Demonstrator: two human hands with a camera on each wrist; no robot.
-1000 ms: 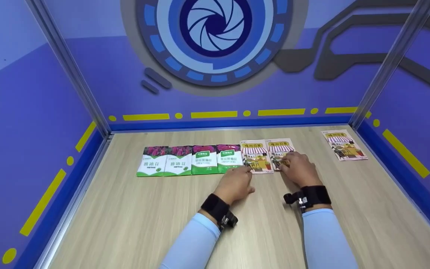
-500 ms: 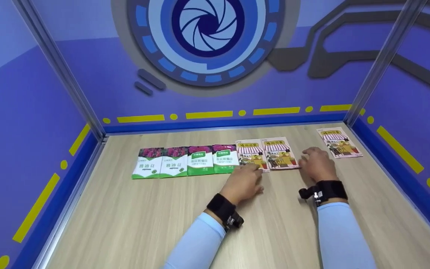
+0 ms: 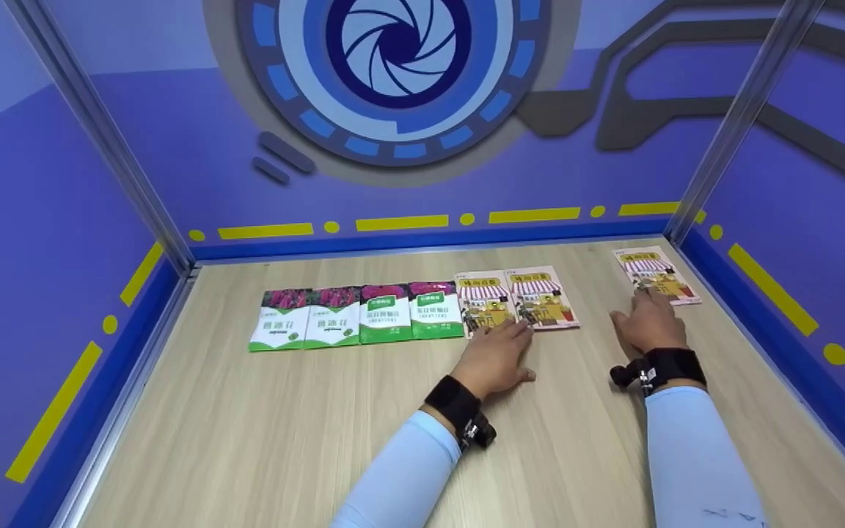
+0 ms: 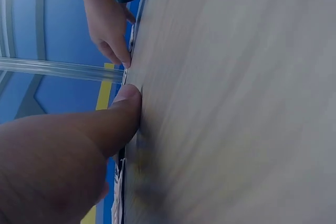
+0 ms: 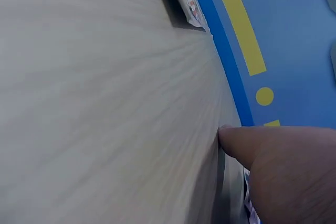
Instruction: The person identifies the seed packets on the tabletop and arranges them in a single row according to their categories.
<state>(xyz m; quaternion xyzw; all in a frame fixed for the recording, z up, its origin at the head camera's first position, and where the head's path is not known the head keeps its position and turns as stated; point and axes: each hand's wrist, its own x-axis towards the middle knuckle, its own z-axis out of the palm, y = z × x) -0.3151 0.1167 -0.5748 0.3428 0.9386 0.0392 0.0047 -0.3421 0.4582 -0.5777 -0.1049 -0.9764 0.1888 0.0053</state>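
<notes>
Near the back of the table lie flat seed packets in a row. Its right end has two pink packets with a striped-awning shop drawing, the left pink packet (image 3: 483,299) and the middle pink packet (image 3: 540,297). My left hand (image 3: 494,359) rests its fingertips at their lower edges, partly covering them, thumb out to the side. Apart to the right lies a third pink packet (image 3: 653,271), slightly turned. The fingers of my right hand (image 3: 651,323) reach its lower left part and hide it. In the right wrist view, my right thumb (image 5: 239,140) is close to the tabletop.
The row continues left with two green-and-white packets with magenta flowers (image 3: 384,315) (image 3: 435,312), then two white packets with pink flowers (image 3: 333,319) (image 3: 279,323). Purple-blue panels (image 3: 364,205) wall the wooden table (image 3: 283,433) at the back and sides.
My right hand has left the middle pink packet and moved right to the separate one. My left hand has shifted slightly right along the pink packets. The head view has turned a little.
</notes>
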